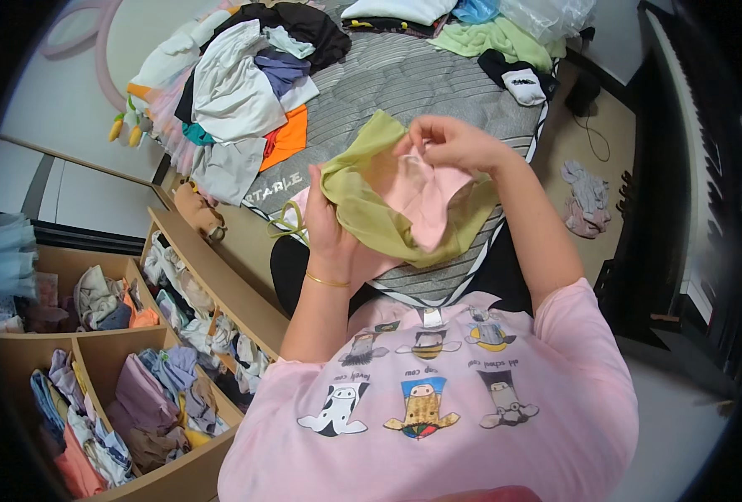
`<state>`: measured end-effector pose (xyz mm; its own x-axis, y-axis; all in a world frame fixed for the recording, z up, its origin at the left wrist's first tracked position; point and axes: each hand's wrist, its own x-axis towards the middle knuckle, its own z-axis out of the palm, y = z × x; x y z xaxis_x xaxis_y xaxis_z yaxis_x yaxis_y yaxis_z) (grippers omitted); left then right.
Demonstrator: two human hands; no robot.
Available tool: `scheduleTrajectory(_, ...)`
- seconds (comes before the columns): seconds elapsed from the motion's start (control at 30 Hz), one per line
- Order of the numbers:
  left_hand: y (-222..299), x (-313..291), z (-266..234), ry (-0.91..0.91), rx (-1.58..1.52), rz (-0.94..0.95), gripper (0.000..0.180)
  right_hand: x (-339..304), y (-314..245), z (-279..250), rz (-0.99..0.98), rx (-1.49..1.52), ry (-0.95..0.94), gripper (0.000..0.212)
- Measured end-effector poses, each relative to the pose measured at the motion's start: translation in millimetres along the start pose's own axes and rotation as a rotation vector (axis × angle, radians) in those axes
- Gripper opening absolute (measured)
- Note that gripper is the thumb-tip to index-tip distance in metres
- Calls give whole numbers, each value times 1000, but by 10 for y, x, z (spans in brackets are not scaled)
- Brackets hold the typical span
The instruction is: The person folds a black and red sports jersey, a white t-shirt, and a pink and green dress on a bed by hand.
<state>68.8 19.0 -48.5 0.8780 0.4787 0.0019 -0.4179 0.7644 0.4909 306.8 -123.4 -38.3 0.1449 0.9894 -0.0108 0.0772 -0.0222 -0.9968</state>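
A small garment of sheer olive-green fabric (358,205) with a pale pink inner layer (425,197) is held up over the near end of the mattress. Its exact kind cannot be made out. My left hand (331,222) grips the green edge, the thumb up along the cloth. A thin green tie (287,221) dangles beside that hand. At the upper right of the garment, my right hand (453,144) pinches the pink layer with bent fingers. More pale pink cloth hangs below my left hand, partly hidden by it.
The grey mattress (387,67) bears a heap of clothes (233,79) at far left and a green towel (496,40) at far right. Drawers (128,335) with folded clothes stand open at left. At right are a piano keyboard (689,109) and crumpled cloth (587,199) on the floor.
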Motion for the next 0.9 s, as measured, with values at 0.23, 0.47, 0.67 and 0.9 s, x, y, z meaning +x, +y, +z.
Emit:
scheduleTrajectory(0.23, -139, 80, -185, 22, -6, -36, 50, 226, 235, -450, 233, -413, 106, 27)
scheduleTrajectory(0.47, -116, 147, -311, 25, -71, -113, 52, 342, 165, -251, 399, -597, 44, 46)
scheduleTrajectory(0.67, -56, 238, -273, -84, -8, -68, 42, 633, -22, 12, 393, -505, 28, 42)
scheduleTrajectory(0.9, -26, 281, -190, -184, 153, 40, 37, 848, 284, -146, 277, -150, -112, 24)
